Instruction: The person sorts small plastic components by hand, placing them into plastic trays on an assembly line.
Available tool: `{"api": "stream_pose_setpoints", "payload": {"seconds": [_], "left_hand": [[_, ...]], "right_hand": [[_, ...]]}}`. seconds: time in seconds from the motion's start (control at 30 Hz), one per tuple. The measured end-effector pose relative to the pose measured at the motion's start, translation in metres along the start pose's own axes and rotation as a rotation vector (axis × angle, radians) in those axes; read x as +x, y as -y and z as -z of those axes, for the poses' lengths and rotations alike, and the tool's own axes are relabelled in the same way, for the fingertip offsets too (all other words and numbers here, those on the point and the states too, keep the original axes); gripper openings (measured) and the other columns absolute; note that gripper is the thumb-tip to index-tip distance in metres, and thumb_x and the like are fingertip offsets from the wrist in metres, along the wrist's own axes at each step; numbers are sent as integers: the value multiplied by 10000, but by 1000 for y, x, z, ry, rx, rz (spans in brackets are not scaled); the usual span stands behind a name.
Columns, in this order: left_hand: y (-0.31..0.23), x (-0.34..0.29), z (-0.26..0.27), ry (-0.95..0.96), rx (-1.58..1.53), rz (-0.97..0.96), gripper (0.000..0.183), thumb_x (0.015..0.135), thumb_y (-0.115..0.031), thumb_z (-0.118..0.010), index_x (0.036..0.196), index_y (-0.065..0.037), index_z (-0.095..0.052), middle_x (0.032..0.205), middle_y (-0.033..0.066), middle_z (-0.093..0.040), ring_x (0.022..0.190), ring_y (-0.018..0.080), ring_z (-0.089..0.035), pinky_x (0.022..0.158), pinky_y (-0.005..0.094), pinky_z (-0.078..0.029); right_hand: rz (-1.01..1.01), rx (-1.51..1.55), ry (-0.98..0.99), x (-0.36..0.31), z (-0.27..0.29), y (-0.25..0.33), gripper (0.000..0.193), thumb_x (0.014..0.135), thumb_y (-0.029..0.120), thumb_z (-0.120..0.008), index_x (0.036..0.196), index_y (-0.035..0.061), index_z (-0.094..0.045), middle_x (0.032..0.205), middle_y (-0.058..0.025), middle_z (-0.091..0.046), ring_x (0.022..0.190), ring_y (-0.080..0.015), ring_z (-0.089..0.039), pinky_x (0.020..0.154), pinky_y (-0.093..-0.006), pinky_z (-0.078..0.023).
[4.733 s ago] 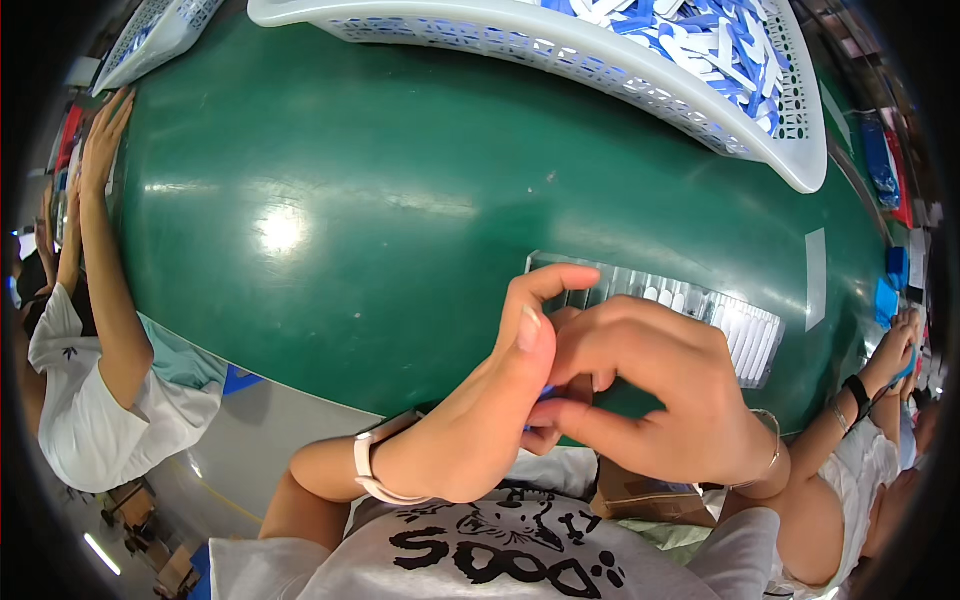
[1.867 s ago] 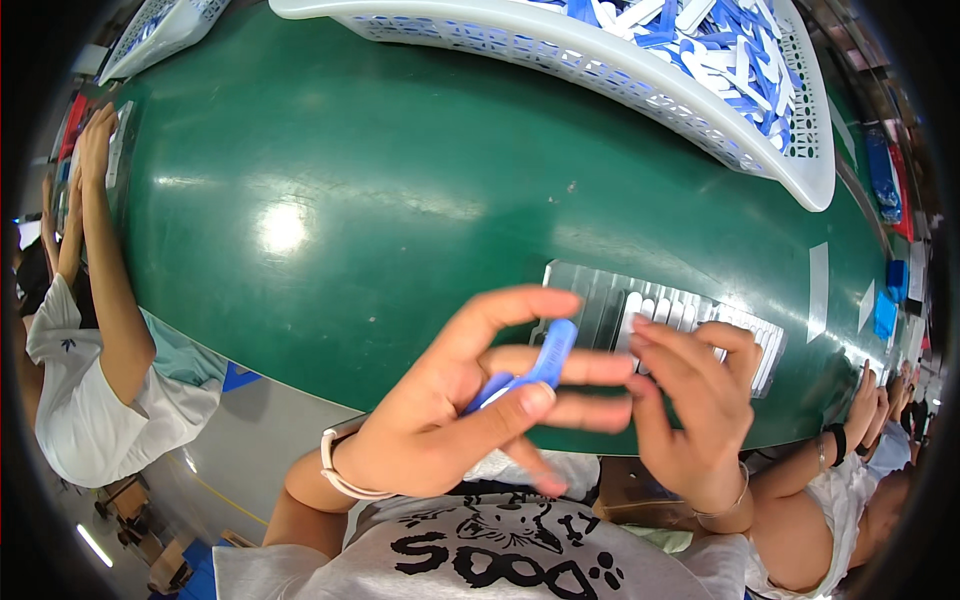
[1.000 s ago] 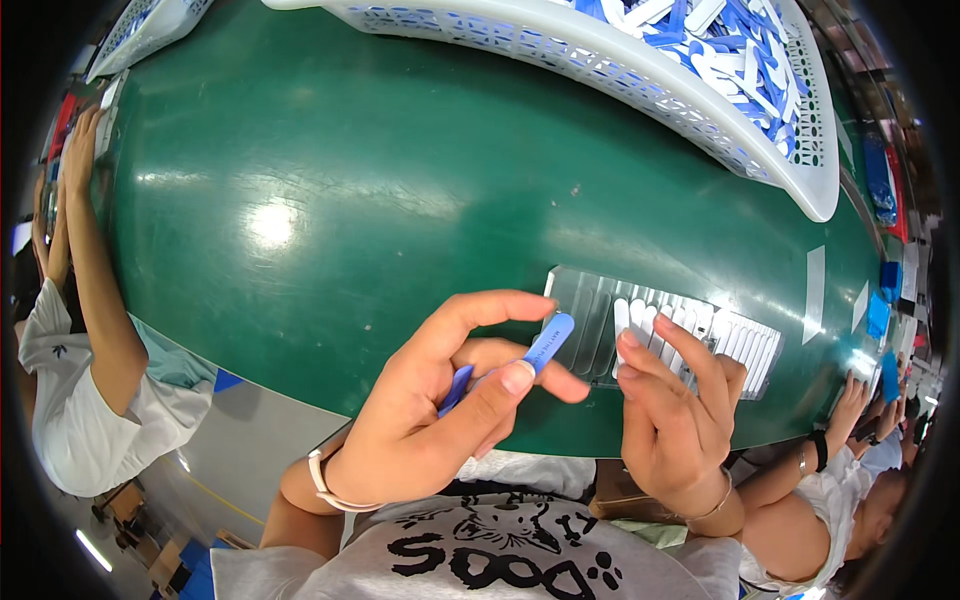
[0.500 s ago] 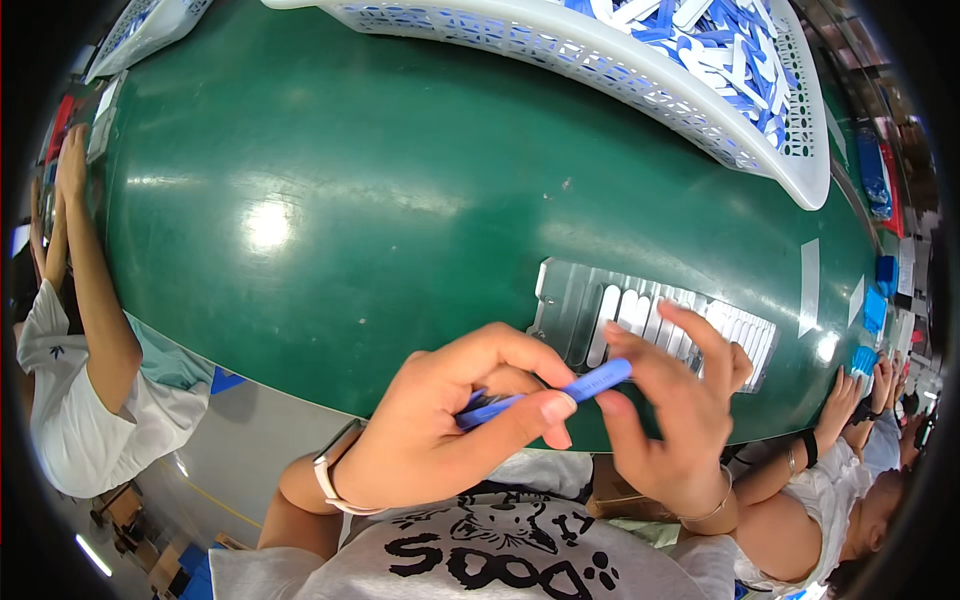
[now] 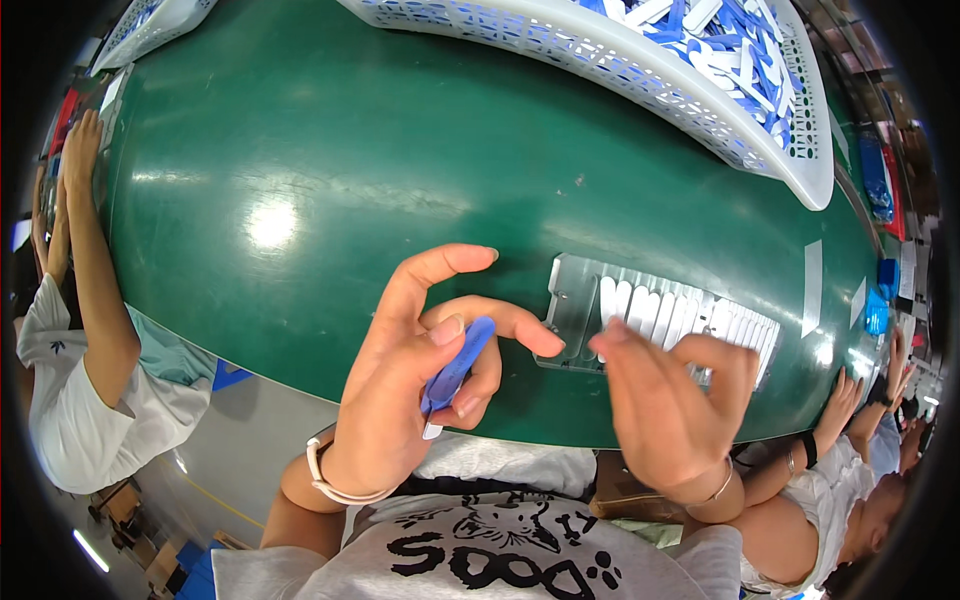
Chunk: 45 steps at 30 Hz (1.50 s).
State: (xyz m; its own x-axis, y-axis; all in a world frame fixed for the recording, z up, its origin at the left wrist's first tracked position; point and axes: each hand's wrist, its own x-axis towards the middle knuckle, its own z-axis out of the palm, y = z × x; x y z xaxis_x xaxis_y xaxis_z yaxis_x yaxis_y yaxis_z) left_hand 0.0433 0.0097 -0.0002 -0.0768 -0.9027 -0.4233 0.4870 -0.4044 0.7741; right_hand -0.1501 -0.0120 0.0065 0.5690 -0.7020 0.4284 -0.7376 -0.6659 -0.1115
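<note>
My left hand (image 5: 400, 370) holds a small bunch of flat blue strips (image 5: 451, 366) with rounded ends, pressed under the thumb. A white end pokes out below them, and the index finger is stretched away. To its right, on the near side of the table, lies a clear slotted tray (image 5: 573, 300) with a row of white strips (image 5: 640, 310) standing side by side. My right hand (image 5: 680, 400) is at the tray's near edge. Its thumb and fingertips are closed together by the lower end of the leftmost strip; whatever is between them is hidden.
A large white perforated basket (image 5: 600, 70) full of blue and white strips stands at the far right of the green table (image 5: 330, 130). Another basket (image 5: 150, 35) is at the far left. Co-workers' arms (image 5: 95, 260) rest along both sides. Tape (image 5: 812, 290) marks the right.
My left hand has turned upright and moved left with the blue strips, its index finger now extended. My right hand has gone from the blue strip's end to the tray, fingers drawn together.
</note>
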Motion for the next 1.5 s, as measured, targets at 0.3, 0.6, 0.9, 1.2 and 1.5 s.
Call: {"api": "stream_pose_setpoints", "payload": {"seconds": [0.3, 0.6, 0.9, 1.2, 1.5], "left_hand": [[10, 0, 6, 80, -65, -48, 629, 959, -569, -189, 1380, -105, -254, 971, 310, -591, 427, 52, -310, 361, 180, -264], [2, -8, -1, 200, 182, 110, 833, 852, -737, -81, 1418, -126, -107, 975, 178, -617, 456, 57, -346, 429, 182, -267], [-3, -3, 10, 351, 88, 236, 258, 993, -220, -421, 981, 2, -552, 689, 40, -555, 516, 27, -304, 454, 207, -243], [6, -1, 4, 282, 239, -41, 102, 933, -118, -563, 973, -25, -561, 607, -84, -376, 551, 7, -307, 501, 205, -254], [1, -3, 3, 138, 594, -138, 284, 842, -58, -642, 1100, -26, -529, 620, -51, -427, 538, 21, -328, 511, 192, -258]], "right_hand": [[-2, -59, 150, 3, 3, 11, 345, 713, 206, -737, 1008, 42, -668, 820, 15, -641, 693, -174, -466, 594, -282, -305], [-243, 717, 216, 23, -7, 14, 262, 644, 78, -779, 876, 67, -656, 885, -47, -602, 731, -230, -492, 645, -325, -409], [-411, 1044, 280, 29, 15, -5, 172, 718, -27, -723, 871, 26, -663, 779, -65, -659, 638, -148, -594, 603, -252, -443], [-616, 1390, 337, 41, 18, -14, 156, 769, -59, -679, 916, -8, -669, 793, -79, -660, 655, -88, -599, 567, -215, -463], [-225, 668, 410, 53, -2, -37, 100, 707, 2, -695, 799, 40, -683, 783, -66, -606, 702, -191, -552, 601, -288, -415]]}}
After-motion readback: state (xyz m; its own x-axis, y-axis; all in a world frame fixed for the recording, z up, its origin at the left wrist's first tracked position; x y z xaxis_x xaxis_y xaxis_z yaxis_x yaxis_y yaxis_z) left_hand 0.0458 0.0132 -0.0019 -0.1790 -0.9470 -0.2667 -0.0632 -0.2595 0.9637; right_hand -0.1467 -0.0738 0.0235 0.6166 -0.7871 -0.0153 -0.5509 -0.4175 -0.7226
